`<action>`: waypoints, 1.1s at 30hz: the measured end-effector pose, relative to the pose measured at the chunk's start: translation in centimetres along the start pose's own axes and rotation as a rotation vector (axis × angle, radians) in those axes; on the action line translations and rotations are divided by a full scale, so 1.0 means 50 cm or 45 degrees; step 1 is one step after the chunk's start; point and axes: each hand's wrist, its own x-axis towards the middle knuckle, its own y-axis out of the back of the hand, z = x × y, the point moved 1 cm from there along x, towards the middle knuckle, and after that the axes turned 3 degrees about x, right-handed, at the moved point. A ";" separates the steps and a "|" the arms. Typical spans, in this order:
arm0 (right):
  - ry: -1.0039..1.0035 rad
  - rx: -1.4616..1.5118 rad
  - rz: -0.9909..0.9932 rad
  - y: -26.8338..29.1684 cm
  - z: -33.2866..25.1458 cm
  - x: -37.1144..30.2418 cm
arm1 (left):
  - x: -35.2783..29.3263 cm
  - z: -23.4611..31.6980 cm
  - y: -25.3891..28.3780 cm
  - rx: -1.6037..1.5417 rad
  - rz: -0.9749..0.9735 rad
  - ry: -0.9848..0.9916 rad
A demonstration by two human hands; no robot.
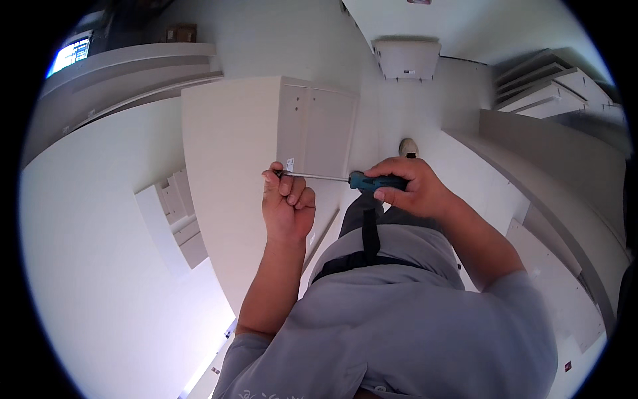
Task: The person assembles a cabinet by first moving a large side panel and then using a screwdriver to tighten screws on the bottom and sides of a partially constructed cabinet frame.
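Note:
My right hand (415,186) is closed round the teal and black handle of a screwdriver (377,182). Its long metal shaft points left, to the fingers of my left hand (288,203). Those fingers are curled, with thumb and forefinger pinched about a small dark piece at the shaft's tip; it is too small to name. Both hands are above the right edge of a pale cabinet (232,146). Its grey side (318,126) has a few small holes and a little white label (290,164) just beyond my left fingertips.
Pale boards (558,90) are stacked at the far right, and a long panel (551,193) curves along my right. A white box-like unit (407,60) stands farther ahead. Left of the cabinet are smaller panels (174,213). A brown box (181,33) sits at the far left.

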 end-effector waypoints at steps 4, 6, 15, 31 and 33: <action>0.079 -0.057 0.008 0.002 0.011 0.012 | 0.012 0.009 0.005 0.025 -0.054 0.042; 0.147 -0.097 0.010 0.009 0.018 0.020 | 0.019 0.011 0.004 0.033 -0.055 0.063; 0.266 -0.439 0.109 -0.010 0.037 0.033 | 0.040 -0.001 0.015 -0.016 -0.025 0.156; 0.444 -0.727 0.423 0.039 0.208 0.161 | 0.075 0.163 0.204 0.711 0.507 0.143; 0.453 -0.765 0.414 0.032 0.204 0.190 | 0.088 0.185 0.228 0.635 0.580 0.273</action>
